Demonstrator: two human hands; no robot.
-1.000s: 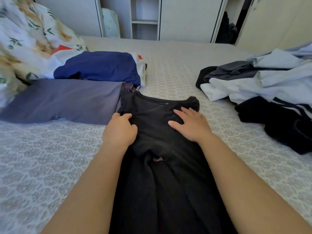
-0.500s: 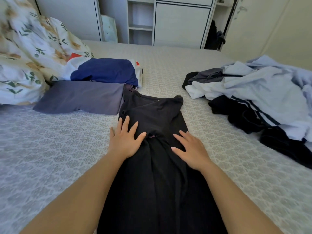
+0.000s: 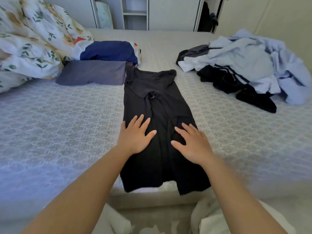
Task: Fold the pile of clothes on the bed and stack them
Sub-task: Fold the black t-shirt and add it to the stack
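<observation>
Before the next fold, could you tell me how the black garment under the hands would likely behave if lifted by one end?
The black garment would probably droop limply: it lies flat with soft creases. It seems light and thin. Its near hem already hangs over the bed edge, so it may slide.

A home bedroom. A bed (image 3: 67,115) with a patterned cover fills the view, a floral duvet (image 3: 33,39) bunched at one side. White wardrobes (image 3: 170,12) line the far wall.

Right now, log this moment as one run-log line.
step: smoothing | item: black dress flat on bed | left hand open, pressing | right hand open, pressing | unfolded pile waiting
</observation>
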